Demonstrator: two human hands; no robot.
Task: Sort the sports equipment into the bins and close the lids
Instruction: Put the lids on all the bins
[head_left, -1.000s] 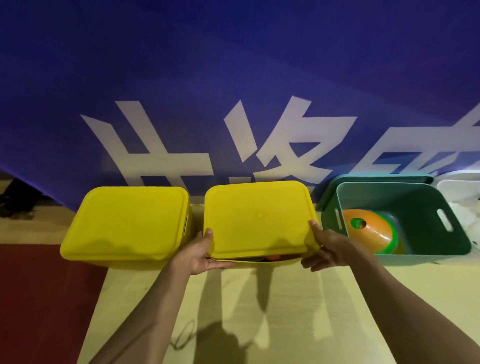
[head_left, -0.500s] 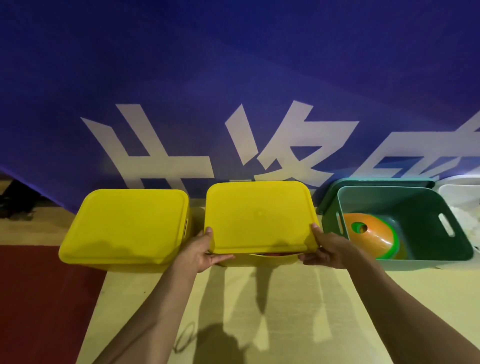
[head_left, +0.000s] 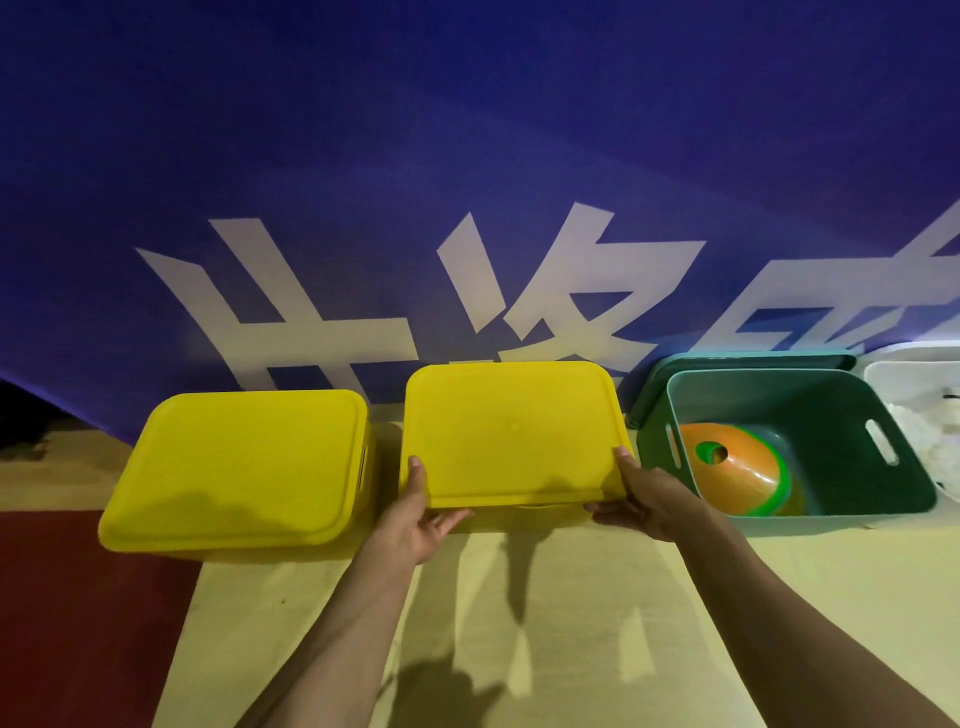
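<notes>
A yellow lid (head_left: 511, 434) lies on the middle yellow bin (head_left: 519, 519), almost flat on its rim. My left hand (head_left: 415, 512) grips the lid's front left corner, thumb on top. My right hand (head_left: 649, 499) grips the front right corner the same way. To the left stands another yellow bin with its lid on (head_left: 239, 467). To the right, an open green bin (head_left: 779, 387) holds stacked orange and green disc cones (head_left: 737, 475). Its green lid (head_left: 727, 358) leans behind it.
A white bin (head_left: 909, 379) sits at the far right edge, partly cut off. A blue banner (head_left: 467, 182) with white characters hangs right behind the bins. The floor is beige (head_left: 519, 623), with a red patch (head_left: 78, 623) at the left.
Both hands have lowered the yellow lid's front edge onto the middle bin; the gap that showed the contents has closed.
</notes>
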